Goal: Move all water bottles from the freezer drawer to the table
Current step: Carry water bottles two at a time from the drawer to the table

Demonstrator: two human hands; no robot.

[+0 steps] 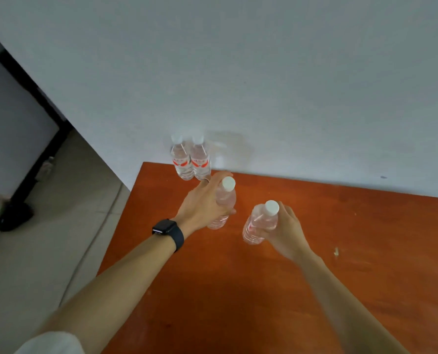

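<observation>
While two bottles [191, 159] stand at the table's [315, 251] far-left corner, the left hand [204, 204] grips a third bottle [224, 200] and the right hand [285, 228] a fourth bottle [260, 222].

Black smartwatch [168, 232], white sleeve [51, 344]

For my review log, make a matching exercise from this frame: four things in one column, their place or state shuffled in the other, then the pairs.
1. labelled bottle pair
2. black watch
3. left hand
4. right hand

a. grips the bottle nearer the person
b. stands at the table far edge, by the wall
c. grips the bottle nearer the pair
d. on the left wrist

Pairs: 1-b; 2-d; 3-c; 4-a
</observation>
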